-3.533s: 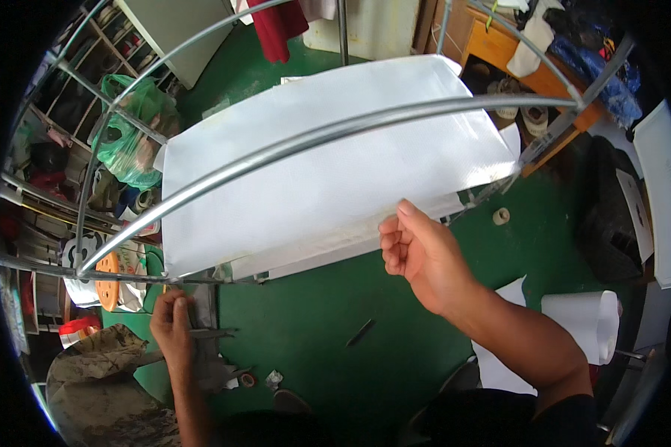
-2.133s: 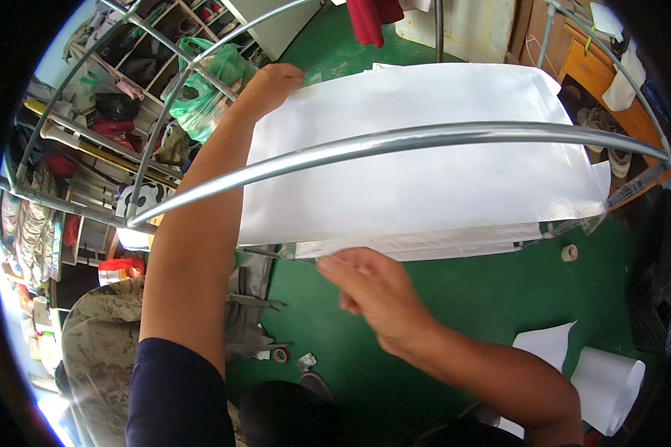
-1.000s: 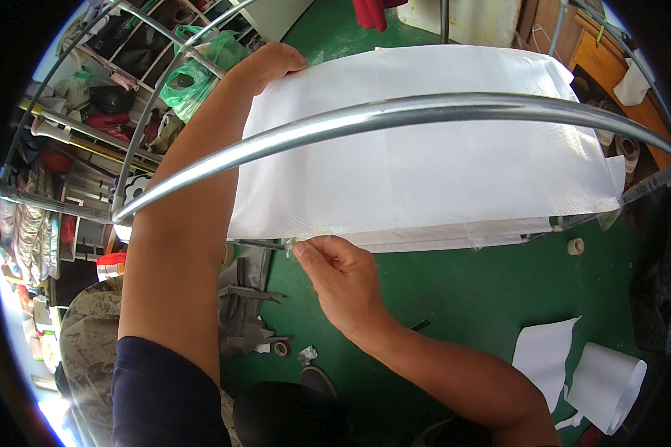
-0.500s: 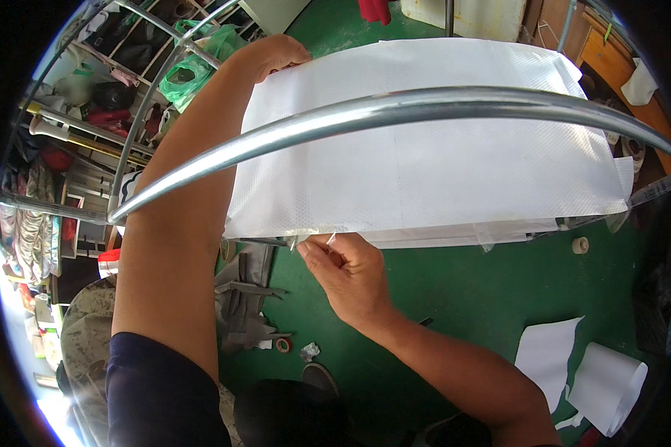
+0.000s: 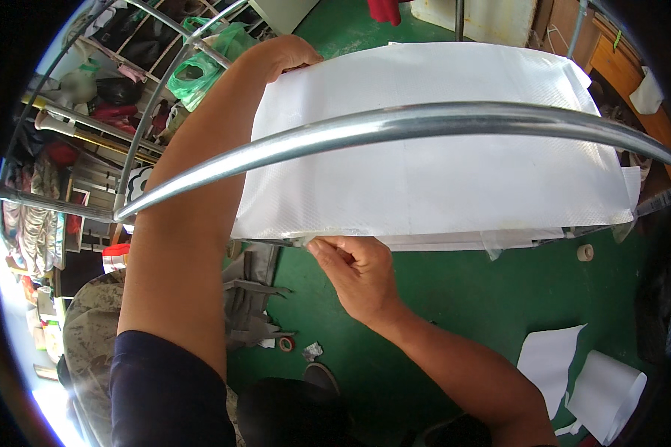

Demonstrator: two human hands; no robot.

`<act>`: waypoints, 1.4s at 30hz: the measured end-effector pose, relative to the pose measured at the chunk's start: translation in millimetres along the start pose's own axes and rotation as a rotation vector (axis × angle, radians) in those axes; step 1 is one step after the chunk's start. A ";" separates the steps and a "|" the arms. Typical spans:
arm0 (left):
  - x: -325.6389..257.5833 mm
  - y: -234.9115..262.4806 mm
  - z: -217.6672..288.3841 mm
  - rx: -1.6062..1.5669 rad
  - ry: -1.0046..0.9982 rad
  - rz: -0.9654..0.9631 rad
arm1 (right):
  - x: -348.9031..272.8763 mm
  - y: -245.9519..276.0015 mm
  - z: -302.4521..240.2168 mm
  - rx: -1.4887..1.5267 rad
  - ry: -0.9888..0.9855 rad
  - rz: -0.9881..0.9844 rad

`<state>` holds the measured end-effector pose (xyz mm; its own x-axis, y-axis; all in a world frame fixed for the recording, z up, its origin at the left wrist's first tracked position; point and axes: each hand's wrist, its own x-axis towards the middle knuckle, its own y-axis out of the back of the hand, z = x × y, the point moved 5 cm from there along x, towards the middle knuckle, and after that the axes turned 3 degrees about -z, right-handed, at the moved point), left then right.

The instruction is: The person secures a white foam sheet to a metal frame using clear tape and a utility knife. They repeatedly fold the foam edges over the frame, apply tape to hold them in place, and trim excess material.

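Observation:
A large white textured sheet [image 5: 425, 182] lies stretched over a frame, with a curved metal tube [image 5: 395, 123] crossing above it. My left hand [image 5: 291, 54] reaches under the tube to the sheet's far left corner. Its fingers bend over the edge there, and their tips are partly hidden. At the near left edge, my right hand [image 5: 359, 272] is closed, thumb and forefinger pinching the sheet's border. Shiny, clear tape-like film shows along this border beside the fingertips. Another clear flap [image 5: 492, 246] hangs from the near edge farther right.
On the green floor [image 5: 440, 298] lie grey scraps [image 5: 250, 298], a small tape roll [image 5: 286, 343], a pale roll [image 5: 585, 252], and cut white sheets [image 5: 608, 395]. Metal rack tubes [image 5: 138, 127] and cluttered shelves stand at left. A wooden cabinet [image 5: 619, 67] is at far right.
The whole scene has shifted slightly right and down in view. A small white tip that stuck out of my right fingers no longer shows; both hands stay at the sheet's edges.

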<state>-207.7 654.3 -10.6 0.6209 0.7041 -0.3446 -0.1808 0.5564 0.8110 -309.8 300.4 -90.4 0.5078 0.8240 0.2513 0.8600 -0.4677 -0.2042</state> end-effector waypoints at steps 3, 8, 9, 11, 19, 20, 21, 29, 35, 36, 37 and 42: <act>-2.7 -4.3 3.3 -0.026 0.029 -0.028 | 4.4 3.8 1.2 -0.017 -0.010 -0.022; -2.7 -2.8 1.5 -0.043 0.054 -0.024 | 6.8 6.2 4.2 -0.084 0.015 -0.035; -2.6 -3.3 1.4 -0.047 0.054 -0.029 | 9.2 6.3 5.6 -0.095 0.037 -0.037; -2.7 -3.7 1.7 -0.049 0.045 -0.052 | 13.1 7.0 8.1 -0.088 0.044 -0.051; 0.2 -5.2 -1.7 0.004 0.028 -0.110 | 23.7 6.6 17.2 0.098 -0.099 -0.127; 1.3 -3.7 -3.2 0.006 0.030 -0.118 | 26.0 6.5 16.5 0.068 -0.078 -0.146; 1.5 -3.7 -2.9 0.007 0.031 -0.128 | 28.5 8.2 16.2 0.036 -0.058 -0.163; -6.2 -6.3 4.6 0.022 0.033 -0.026 | 32.8 11.7 14.2 0.034 -0.059 -0.188; -5.1 -2.3 2.1 0.037 0.021 0.007 | 31.2 7.8 16.6 0.095 -0.063 -0.147; -5.0 -3.0 2.2 0.043 0.015 0.015 | 31.4 6.3 17.9 0.123 -0.064 -0.133; -5.3 -3.4 1.4 0.055 0.023 -0.005 | 31.3 5.3 18.8 0.152 -0.064 -0.119; -12.9 -4.8 2.2 0.030 0.050 -0.062 | 30.2 4.4 15.0 0.236 -0.108 -0.066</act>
<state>-213.2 641.6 -9.0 0.5914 0.6900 -0.4173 -0.1199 0.5870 0.8007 -291.5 328.0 -98.0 0.4319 0.8855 0.1714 0.8488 -0.3347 -0.4094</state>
